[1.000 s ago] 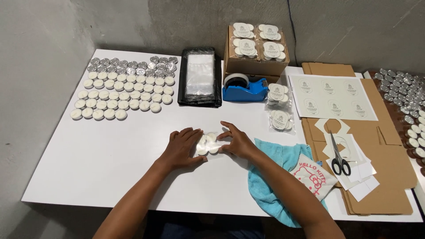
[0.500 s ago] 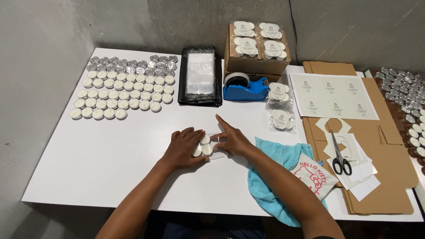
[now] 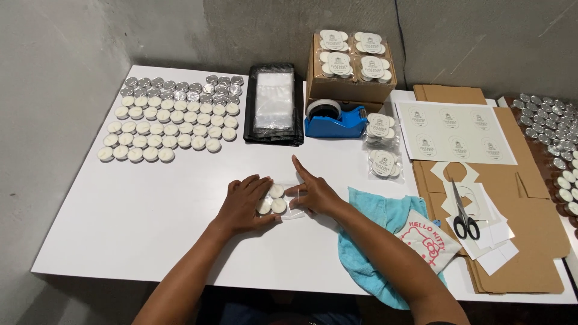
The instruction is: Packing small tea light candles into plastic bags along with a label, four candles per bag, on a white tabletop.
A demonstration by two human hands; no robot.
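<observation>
Both hands lay flat on the white counter (image 3: 150,216): the left hand (image 3: 244,203) cupped a small cluster of candles (image 3: 272,200) (three showed), and the right hand (image 3: 313,191), fingers spread, pressed the clear bag (image 3: 294,209) at three o'clock of them.

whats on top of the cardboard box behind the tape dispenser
Four clear packs of white tealight candles lie on the closed cardboard box, two by two, each with a label. The box's inside is hidden.

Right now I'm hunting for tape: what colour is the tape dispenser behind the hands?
Blue, holding a pale roll; the tape dispenser shows best in the head view.
</observation>
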